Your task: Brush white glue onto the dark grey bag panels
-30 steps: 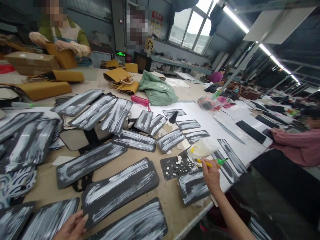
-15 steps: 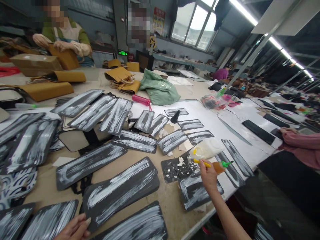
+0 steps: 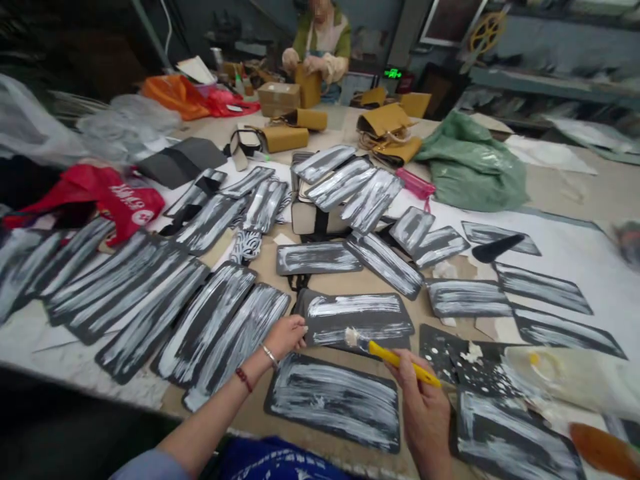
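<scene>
My left hand (image 3: 285, 337) pinches the left end of a dark grey rounded panel (image 3: 357, 307) streaked with white glue. In my right hand (image 3: 425, 407) is a glue brush (image 3: 393, 357) with a yellow handle, its pale bristles over the panel's lower edge. Just below lies another streaked panel (image 3: 335, 400). To the right of the brush is a dark piece spattered with white drops (image 3: 450, 353). Beside that sits a translucent whitish container (image 3: 560, 377), partly blurred. An amber bottle (image 3: 605, 450) shows at the lower right corner.
Several coated panels (image 3: 150, 307) overlap on the left. A green plastic bag (image 3: 470, 167), mustard handbags (image 3: 385, 127) and a black cone (image 3: 495, 249) lie farther back. A red bag (image 3: 110, 193) is at left. Across the table a co-worker (image 3: 323, 47) handles a mustard piece.
The view has swung left. My right hand has brought the brush from beside the whitish container over to the panel. My left hand stays at that panel's left end.
</scene>
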A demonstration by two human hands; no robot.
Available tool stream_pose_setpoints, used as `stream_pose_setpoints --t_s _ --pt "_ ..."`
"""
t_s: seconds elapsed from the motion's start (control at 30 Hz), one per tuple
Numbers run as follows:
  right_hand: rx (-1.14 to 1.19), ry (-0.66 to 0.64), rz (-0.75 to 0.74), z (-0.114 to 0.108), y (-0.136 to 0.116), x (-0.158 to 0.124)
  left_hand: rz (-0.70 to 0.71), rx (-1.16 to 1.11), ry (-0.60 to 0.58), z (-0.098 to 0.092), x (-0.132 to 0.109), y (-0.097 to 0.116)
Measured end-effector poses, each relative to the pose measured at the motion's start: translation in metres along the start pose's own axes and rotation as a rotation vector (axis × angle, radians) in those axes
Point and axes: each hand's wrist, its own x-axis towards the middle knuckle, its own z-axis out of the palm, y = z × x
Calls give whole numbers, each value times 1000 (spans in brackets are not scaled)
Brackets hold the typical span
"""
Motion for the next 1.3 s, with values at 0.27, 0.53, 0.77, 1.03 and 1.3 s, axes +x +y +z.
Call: stream_pose_setpoints --t_s 0.27,0.53,0.77,1.03,1.3 --pt "322 -131 214 78 7 -8 56 16 -62 -5 4 -2" --pt "6 -79 6 69 1 -5 100 46 -63 -7 9 -9" --pt "44 -9 66 56 23 13 142 65 -71 -5 8 -13" --pt "-444 362 -68 -49 43 68 195 56 -100 -6 6 -12" --pt "-497 61 -558 -10 30 31 205 26 -117 -8 3 -10"
